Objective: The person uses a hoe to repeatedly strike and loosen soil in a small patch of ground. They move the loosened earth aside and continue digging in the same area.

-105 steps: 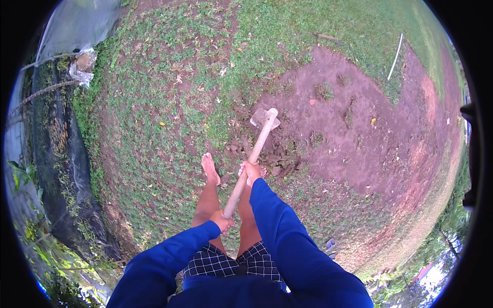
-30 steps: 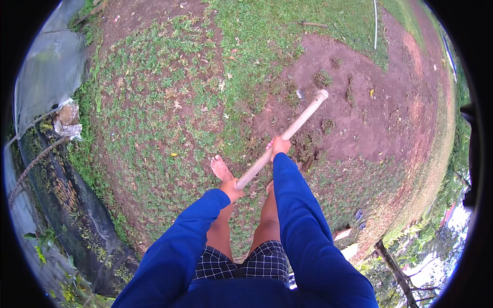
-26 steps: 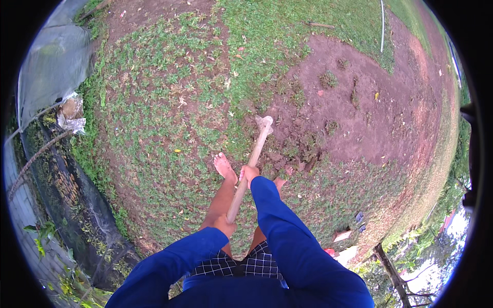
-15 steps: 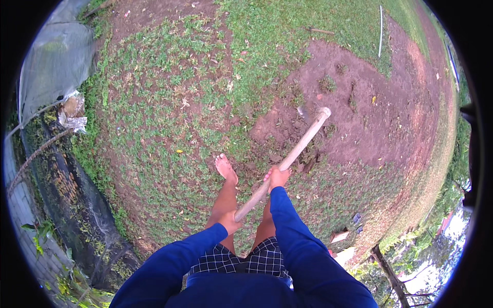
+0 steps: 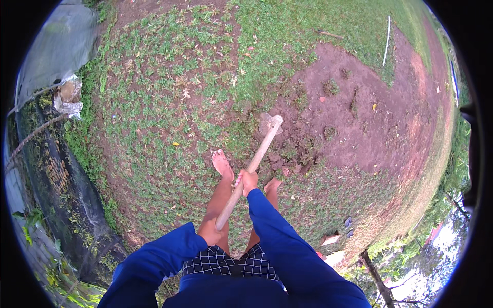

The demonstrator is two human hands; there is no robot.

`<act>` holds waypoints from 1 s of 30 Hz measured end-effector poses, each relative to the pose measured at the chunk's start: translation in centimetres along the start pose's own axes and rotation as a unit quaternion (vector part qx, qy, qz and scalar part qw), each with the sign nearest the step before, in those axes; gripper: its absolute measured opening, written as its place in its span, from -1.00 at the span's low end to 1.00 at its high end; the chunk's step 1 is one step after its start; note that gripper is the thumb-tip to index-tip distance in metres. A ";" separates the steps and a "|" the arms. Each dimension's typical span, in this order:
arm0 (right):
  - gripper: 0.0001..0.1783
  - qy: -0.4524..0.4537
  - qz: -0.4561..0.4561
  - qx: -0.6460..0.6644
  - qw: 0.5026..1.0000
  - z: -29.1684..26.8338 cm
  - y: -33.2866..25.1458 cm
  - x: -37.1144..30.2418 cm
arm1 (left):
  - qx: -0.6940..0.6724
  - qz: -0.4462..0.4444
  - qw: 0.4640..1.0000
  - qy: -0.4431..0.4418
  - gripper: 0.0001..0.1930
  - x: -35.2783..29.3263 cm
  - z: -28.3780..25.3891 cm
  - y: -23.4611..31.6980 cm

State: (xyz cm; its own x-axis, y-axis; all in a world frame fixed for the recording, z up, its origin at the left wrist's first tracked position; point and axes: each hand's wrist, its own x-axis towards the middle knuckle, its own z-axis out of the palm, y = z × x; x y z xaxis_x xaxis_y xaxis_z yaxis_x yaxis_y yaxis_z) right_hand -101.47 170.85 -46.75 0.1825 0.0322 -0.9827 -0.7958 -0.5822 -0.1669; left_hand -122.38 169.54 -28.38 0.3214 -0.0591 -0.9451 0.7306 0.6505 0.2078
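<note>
Standing barefoot on weedy grass (image 5: 154,110), beside bare brown soil (image 5: 382,136). Holding hoe (image 5: 260,151) slantwise ahead, with blade (image 5: 265,123) at the soil's left edge; can't tell if touching. Clamped on wooden handle (image 5: 233,201) with both hands, set apart: mid-shaft with right hand (image 5: 249,180), butt end with left hand (image 5: 209,232).

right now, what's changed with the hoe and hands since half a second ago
The hoe has swung left. The right hand went left with it; the left hand moved left and slightly back toward the body. Nothing was taken up or let go: both hands stay closed on the hoe. The left foot stays put.
</note>
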 end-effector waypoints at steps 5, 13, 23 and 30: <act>-0.88 0.081 -0.170 0.076 0.979 -1.6 -10.0 -0.3 | 0.157 0.262 0.945 0.117 -0.69 8.8 -0.7 2.1; -0.89 0.100 -0.101 -0.015 0.990 1.6 -10.3 7.5 | 0.059 0.100 0.991 0.065 -0.66 9.9 -4.3 8.5; -0.90 0.073 -0.072 -0.079 0.992 -2.9 0.0 -4.9 | -0.041 0.122 0.990 0.063 -0.63 1.0 5.9 -5.6; -0.89 0.180 -0.196 0.053 0.962 1.8 -12.4 2.9 | 0.117 0.307 0.935 0.132 -0.68 10.8 -4.6 5.1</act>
State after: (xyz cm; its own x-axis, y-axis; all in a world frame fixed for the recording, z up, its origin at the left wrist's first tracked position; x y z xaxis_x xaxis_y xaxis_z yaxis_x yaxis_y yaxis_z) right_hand -92.07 179.61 -47.66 0.6538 -0.0618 -0.7541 -0.6760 -0.4954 -0.5455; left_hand -117.97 175.72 -38.71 0.5860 0.4797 -0.6531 0.5797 0.3151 0.7515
